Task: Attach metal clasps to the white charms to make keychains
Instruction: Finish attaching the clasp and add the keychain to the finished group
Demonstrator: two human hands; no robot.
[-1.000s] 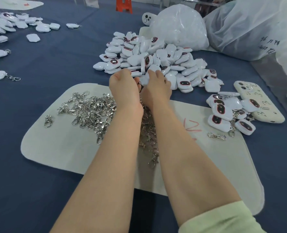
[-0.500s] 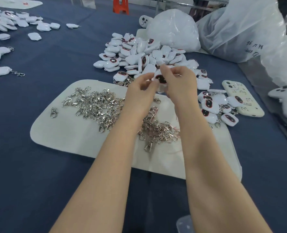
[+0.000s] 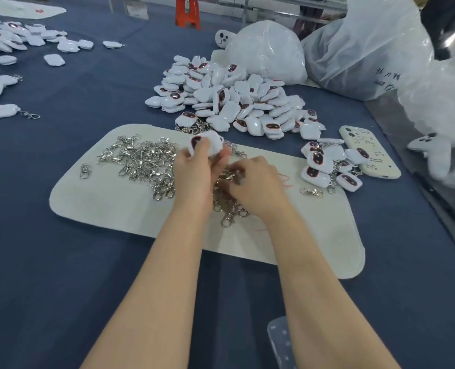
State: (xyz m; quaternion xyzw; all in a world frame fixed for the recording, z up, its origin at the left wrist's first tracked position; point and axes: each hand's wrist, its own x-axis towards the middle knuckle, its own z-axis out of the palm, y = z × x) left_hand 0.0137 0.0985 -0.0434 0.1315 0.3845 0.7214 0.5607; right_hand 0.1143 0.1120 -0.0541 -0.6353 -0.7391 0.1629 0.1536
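charms (image 3: 226, 102) white, dark red-rimmed ovals | clasps (image 3: 146, 161) silver | mat (image 3: 109, 209) cream, red scrawl | cloth (image 3: 61, 288) navy | stool (image 3: 187, 12) orange

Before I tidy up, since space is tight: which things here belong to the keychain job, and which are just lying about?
Job: charm held in the left hand; right hand among the clasps; pile of charms; finished keychains; mat.
Lying about: phone; plastic bags; orange stool.

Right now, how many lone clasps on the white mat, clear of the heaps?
2: left clasp near the mat's left end; right clasp near its right side. The left hand and right hand may hide others.
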